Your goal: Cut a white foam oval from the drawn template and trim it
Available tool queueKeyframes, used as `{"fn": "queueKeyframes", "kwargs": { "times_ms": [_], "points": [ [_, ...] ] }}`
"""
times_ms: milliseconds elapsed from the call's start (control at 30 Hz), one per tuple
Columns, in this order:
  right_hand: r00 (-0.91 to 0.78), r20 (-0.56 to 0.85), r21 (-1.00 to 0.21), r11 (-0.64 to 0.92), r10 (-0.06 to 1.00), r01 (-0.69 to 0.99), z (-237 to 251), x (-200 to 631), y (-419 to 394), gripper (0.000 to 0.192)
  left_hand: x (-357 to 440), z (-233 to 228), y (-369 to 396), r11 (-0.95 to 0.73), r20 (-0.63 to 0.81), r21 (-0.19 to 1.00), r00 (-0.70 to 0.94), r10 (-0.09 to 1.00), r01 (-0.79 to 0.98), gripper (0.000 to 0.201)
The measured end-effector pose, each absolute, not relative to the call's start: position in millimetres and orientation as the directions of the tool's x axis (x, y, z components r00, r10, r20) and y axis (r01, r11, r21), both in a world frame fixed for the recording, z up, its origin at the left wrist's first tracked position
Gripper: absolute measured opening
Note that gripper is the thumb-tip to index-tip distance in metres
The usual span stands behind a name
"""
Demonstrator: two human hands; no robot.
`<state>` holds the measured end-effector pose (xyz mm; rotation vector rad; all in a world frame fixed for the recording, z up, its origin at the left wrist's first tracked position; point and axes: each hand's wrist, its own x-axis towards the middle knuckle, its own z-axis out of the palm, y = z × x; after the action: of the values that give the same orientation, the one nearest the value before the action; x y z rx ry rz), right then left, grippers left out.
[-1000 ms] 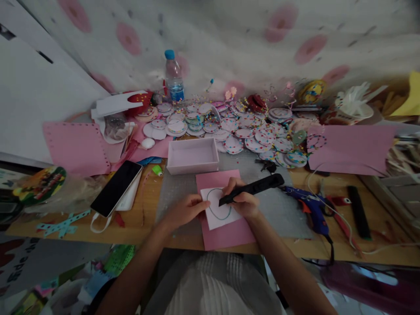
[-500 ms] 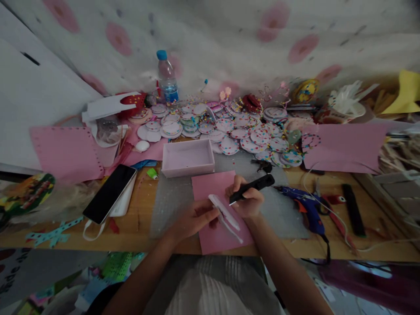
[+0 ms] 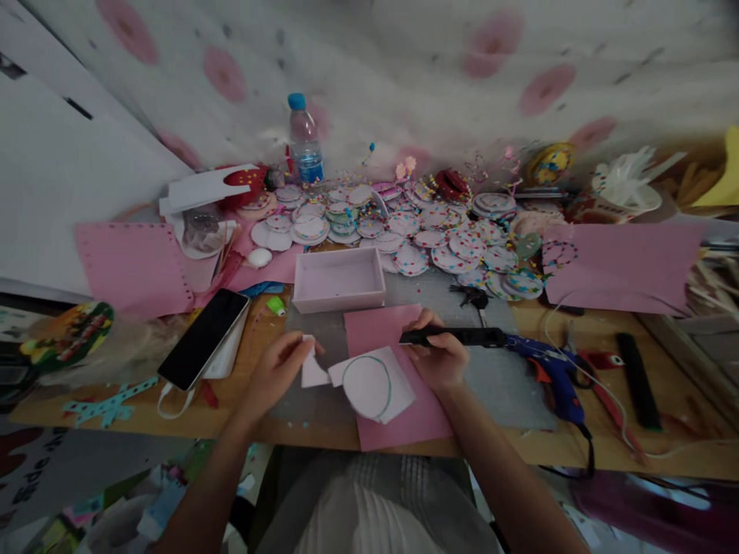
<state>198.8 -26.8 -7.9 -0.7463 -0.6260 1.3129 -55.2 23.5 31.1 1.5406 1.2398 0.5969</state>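
Observation:
My left hand (image 3: 282, 365) pinches a small white paper strip (image 3: 313, 372) over the grey mat, left of the pink sheet (image 3: 381, 322). The strip's lower corner meets a larger white paper piece (image 3: 369, 385); whether the two are joined I cannot tell. A green curved line traces a circle on that larger piece, which lies tilted over the pink sheet. Closed around a black utility knife (image 3: 479, 336), my right hand (image 3: 442, 358) is above the sheet's right side. The knife's tip end points left, apart from the white paper.
Behind the sheet stand an open pink box (image 3: 339, 281) and many decorated white discs (image 3: 404, 223). A blue glue gun (image 3: 546, 369) and pliers (image 3: 606, 400) lie right. On the left are a phone (image 3: 203, 338) and a water bottle (image 3: 304, 142) farther back.
My left hand has moved left with the white strip. The larger white piece, earlier seen nearly edge-on, now lies flatter with its green circle showing. The knife has swung to nearly level.

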Motion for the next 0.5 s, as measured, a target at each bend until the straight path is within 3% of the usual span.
{"fn": "queueKeyframes", "kwargs": {
  "times_ms": [133,233,300,400,500],
  "points": [
    [0.185,-0.008,-0.768,0.112,0.983,-0.631,-12.3,198.9,-26.4,0.01,-90.7,31.8,39.5,-0.19,-0.098,0.621,0.316,0.944,0.76,0.031],
    [0.205,-0.022,-0.754,0.119,0.978,-0.647,-12.7,199.2,-26.5,0.01,-105.1,37.1,49.9,-0.205,-0.097,0.403,0.265,0.959,0.892,0.033],
    [0.217,-0.038,-0.743,0.118,0.975,-0.658,-11.8,199.4,-26.7,0.013,-110.6,43.8,56.0,-0.181,-0.12,0.322,0.23,0.966,0.929,0.037],
    [0.233,-0.064,-0.729,0.114,0.97,-0.675,-10.3,199.7,-27.2,0.015,-120.5,56.2,60.1,-0.198,-0.314,0.427,0.349,0.883,0.883,0.04],
    [0.242,-0.087,-0.72,0.107,0.966,-0.686,-9.3,199.6,-27.4,0.015,-138.6,65.4,53.6,-0.156,-0.595,0.559,0.524,0.609,0.815,0.04]
  ]
}}
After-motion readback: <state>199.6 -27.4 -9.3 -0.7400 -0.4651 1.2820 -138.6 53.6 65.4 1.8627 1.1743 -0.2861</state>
